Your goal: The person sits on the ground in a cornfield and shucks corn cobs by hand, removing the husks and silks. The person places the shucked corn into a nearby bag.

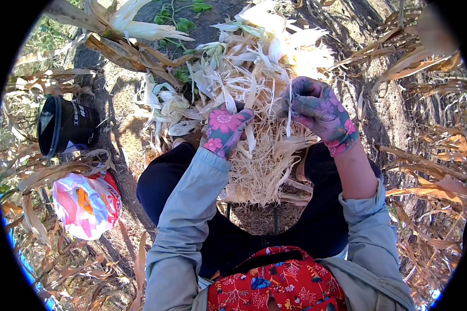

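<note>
My left hand (226,127), in a floral work glove, is closed around pale strips of corn husk (250,137) that stick out above and below the fist. My right hand (322,109), in a matching soiled glove, pinches a thin husk strip (289,125) that hangs down from the fingertips. Both hands are above a heap of shredded corn husks (260,171) lying between my knees. Wider husk leaves (274,42) cover the far end of this heap, partly washed out by sunlight.
To the left a black bucket (81,125) lies tilted on the soil. Nearer me, a plastic bag (68,217) holds yellow-orange corn cobs (85,200). Dry corn stalks (120,54) and leaves lie on both sides. Green leafy plants (185,25) grow at the far side.
</note>
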Motion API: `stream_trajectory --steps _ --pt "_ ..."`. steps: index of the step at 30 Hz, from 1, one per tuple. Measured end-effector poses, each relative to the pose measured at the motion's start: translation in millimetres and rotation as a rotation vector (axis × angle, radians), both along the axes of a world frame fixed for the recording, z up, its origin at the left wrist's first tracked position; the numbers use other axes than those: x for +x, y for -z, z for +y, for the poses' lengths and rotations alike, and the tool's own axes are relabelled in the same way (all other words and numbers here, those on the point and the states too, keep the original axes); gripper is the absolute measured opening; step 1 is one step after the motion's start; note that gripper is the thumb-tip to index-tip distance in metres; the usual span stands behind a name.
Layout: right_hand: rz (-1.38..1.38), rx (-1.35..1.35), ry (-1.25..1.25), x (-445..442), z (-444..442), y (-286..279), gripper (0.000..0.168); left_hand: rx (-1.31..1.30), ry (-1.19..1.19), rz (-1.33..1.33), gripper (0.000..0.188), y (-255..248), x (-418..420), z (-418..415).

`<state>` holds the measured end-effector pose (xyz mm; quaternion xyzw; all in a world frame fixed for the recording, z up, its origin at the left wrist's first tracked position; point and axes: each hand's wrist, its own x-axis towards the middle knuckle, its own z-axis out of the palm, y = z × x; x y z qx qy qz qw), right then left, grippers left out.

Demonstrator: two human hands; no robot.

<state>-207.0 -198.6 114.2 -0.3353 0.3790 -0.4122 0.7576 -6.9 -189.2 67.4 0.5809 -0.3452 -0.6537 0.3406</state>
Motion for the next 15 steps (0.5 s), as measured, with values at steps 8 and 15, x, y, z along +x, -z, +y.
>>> stream_trajectory --steps 8,15 --pt "0.414 -0.069 0.145 -11 -6 -20 0.010 0.014 0.039 0.108 0.017 0 1 -1" --pt "1.011 -0.501 -0.039 -4 -6 14 0.013 0.072 0.066 0.302 0.021 -2 1 0"
